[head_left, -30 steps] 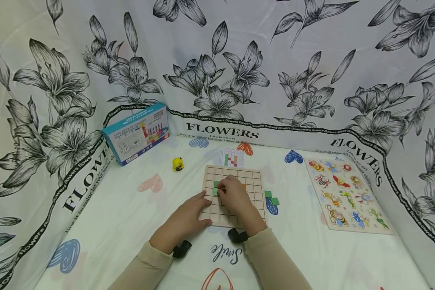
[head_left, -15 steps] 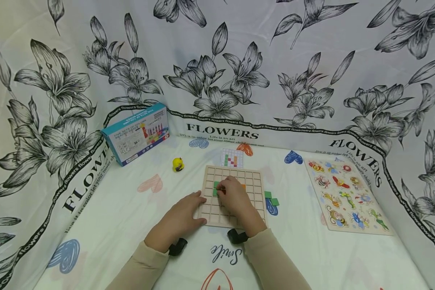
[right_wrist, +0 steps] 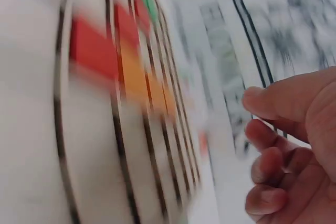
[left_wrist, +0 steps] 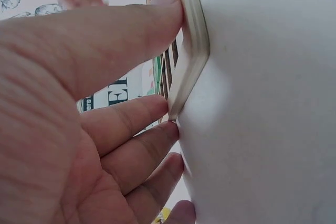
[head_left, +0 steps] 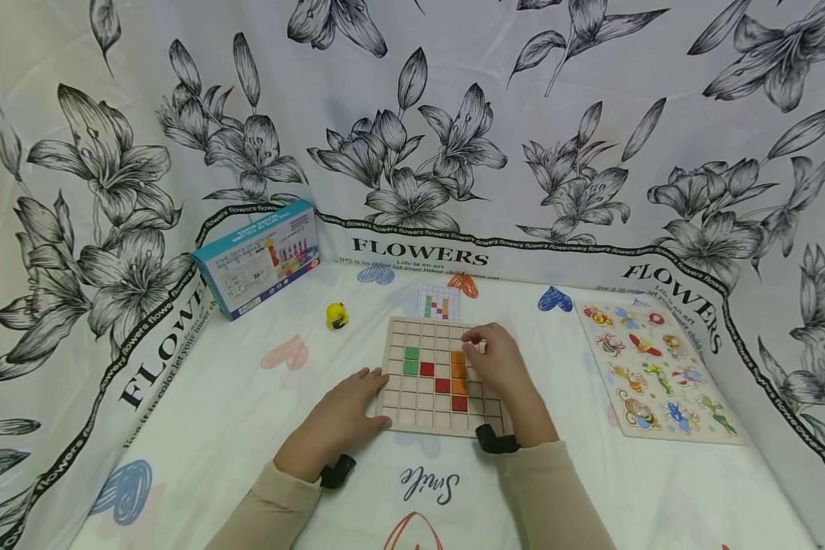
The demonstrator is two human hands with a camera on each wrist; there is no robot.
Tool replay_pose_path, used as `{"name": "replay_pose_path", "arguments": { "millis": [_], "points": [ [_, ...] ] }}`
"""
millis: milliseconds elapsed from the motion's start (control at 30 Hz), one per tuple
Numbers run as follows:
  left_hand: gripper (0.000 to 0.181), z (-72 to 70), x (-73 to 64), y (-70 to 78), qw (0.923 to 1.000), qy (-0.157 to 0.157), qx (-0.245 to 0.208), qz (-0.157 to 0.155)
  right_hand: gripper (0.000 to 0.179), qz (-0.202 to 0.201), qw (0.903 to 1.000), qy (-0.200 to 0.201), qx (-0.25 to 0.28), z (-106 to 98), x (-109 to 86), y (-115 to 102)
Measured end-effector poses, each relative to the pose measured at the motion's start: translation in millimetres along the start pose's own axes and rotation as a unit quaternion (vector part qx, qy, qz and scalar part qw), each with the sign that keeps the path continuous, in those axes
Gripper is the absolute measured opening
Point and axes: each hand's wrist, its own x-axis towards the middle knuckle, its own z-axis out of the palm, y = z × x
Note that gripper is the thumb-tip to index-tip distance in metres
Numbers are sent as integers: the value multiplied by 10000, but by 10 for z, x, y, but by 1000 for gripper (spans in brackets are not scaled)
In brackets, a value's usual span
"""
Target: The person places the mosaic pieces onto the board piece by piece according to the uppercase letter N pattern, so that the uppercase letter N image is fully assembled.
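A square wooden grid board (head_left: 412, 417) lies in front of me. Set in its cells are two green tiles (head_left: 411, 360), red tiles (head_left: 443, 386) in a descending diagonal, and a column of orange tiles (head_left: 458, 372). My left hand (head_left: 338, 416) touches the board's near left corner; in the left wrist view its thumb (left_wrist: 126, 32) rests on the board's edge (left_wrist: 198, 38) and the other fingertips touch the side. Over the board's right part hovers my right hand (head_left: 502, 365), fingers loosely bent and nothing between them in the right wrist view.
A small pattern card (head_left: 439, 303) lies just beyond the board. A yellow toy (head_left: 337, 315) and a blue-and-white box (head_left: 257, 260) are at the back left. On the right lies a wooden insect puzzle board (head_left: 660, 370). A flower-printed curtain (head_left: 412, 137) hangs behind.
My right hand has lifted off the middle cells and moved right, uncovering the red and orange tiles. It now hides the loose green tiles beside the board. My left hand shifted slightly left.
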Motion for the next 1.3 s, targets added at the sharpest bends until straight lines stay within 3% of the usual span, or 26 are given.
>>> {"name": "replay_pose_path", "arguments": {
  "millis": [167,300,400,700,1067,1300],
  "points": [
    [76,-16,-14,-7,9999,25,98,35,26,689,9972,-46,-280,-391,-159,523],
    [77,-27,-15,-37,9999,30,148,-9,28,1100,9928,-243,-414,-506,-304,814],
    [77,-37,-19,-60,9999,48,128,-24,29,1169,9919,-374,-335,-516,-380,905],
    [77,-7,-2,-41,10000,-17,13,30,27,706,9960,-361,-406,-494,-460,930],
    [76,-2,10,11,10000,-11,11,-3,17,1318,9905,-319,-218,-542,-480,976],
    [76,-12,14,17,10000,1,71,28,15,1453,9885,320,283,-552,-447,891]
  ]
}}
